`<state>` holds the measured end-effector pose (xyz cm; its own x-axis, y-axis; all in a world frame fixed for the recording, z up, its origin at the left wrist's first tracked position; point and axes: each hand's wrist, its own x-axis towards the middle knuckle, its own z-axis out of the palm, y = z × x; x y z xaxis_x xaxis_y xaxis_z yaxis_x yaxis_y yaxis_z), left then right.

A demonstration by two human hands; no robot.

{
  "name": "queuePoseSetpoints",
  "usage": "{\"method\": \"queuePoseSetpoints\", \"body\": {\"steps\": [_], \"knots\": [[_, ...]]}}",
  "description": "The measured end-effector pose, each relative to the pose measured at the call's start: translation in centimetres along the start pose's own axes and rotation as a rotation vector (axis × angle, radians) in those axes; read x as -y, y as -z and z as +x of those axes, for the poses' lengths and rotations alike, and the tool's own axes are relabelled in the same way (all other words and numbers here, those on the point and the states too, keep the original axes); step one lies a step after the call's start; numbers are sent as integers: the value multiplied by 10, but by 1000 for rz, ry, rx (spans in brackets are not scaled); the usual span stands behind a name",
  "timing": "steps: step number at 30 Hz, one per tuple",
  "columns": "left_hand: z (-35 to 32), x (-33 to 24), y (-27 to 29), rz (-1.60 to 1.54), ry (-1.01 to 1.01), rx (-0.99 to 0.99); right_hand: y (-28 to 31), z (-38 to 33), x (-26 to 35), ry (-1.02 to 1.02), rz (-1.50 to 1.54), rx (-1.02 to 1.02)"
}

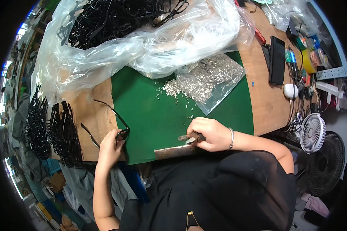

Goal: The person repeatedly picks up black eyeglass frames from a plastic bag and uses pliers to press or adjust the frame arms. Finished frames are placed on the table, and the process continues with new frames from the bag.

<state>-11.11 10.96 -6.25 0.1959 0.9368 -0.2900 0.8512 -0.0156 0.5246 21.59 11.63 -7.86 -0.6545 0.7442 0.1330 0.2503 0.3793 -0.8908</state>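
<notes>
Fingers (120, 135) of the left hand (111, 145) pinch a black eyeglass frame (115, 123) at its front corner, closed on it; the frame sits at the left edge of the green mat (150, 111), temples spread out over the wooden table (94, 111). Right hand (209, 133), bracelet (231, 138) on the wrist, is curled shut around a small plier-like tool (189, 138), tip pointing left toward the frame, near but apart from it. Tool and right hand hover just above a flat metal file (174, 151) lying along the near edge of the mat; contact with it cannot be told.

Farther back on the mat: an open clear bag of small silver metal parts (210, 77), some spilled loose (172, 88) onto the green beside it. Behind that, a large crumpled clear plastic bag (142, 42) holding many black frames (115, 17). Left edge of the table: rows of black frames stacked upright (61, 133).

Right side of the table: black phone (277, 59), white mouse (290, 91), tangle of cables (298, 77). Below the table's right end, a small white fan (312, 133) and a bigger black fan (329, 161). Person wears a black top (227, 188).
</notes>
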Motion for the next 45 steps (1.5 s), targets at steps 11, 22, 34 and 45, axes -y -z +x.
{"method": "queuePoseSetpoints", "body": {"steps": [11, 22, 34, 45], "knots": [[278, -188, -5, -10, -418, -796, -8, 8, 0, 20, -72, -2], [223, -181, 62, -1104, -670, -362, -24, 8, 0, 36, -180, 15], [-13, -133, 15, -1409, -258, -216, -27, -11, 4, -191, -859, 6], [-59, -125, -57, -1267, -185, -211, -3, 6, 1, -385, -459, -50]]}}
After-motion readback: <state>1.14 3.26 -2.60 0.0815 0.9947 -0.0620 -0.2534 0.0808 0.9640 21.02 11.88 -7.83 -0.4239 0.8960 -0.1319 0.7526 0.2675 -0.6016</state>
